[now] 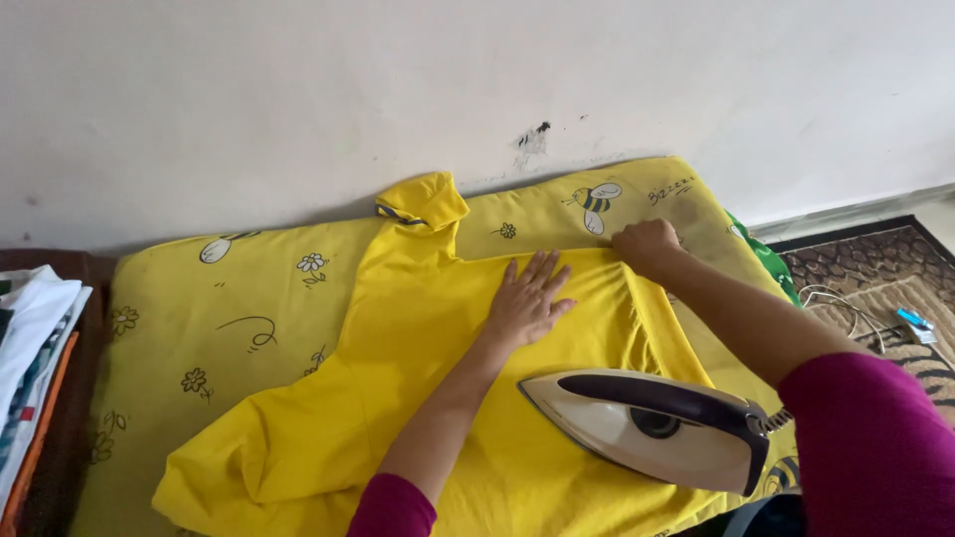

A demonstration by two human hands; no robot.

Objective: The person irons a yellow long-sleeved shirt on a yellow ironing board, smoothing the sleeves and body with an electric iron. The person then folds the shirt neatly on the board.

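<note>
Both arms reach forward in magenta sleeves. The left hand lies flat, palm down, fingers spread. The right hand is curled, fingers pinched together.

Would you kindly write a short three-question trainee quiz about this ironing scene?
1. True or false: the left hand lies flat on the yellow shirt.
2. Where is the iron? A) held in a hand B) resting on the shirt, unheld C) on the carpet
3. Fill in: the right hand pinches the shirt's ____ edge, nearest the wall.

Key: 1 true; 2 B; 3 far.
</note>
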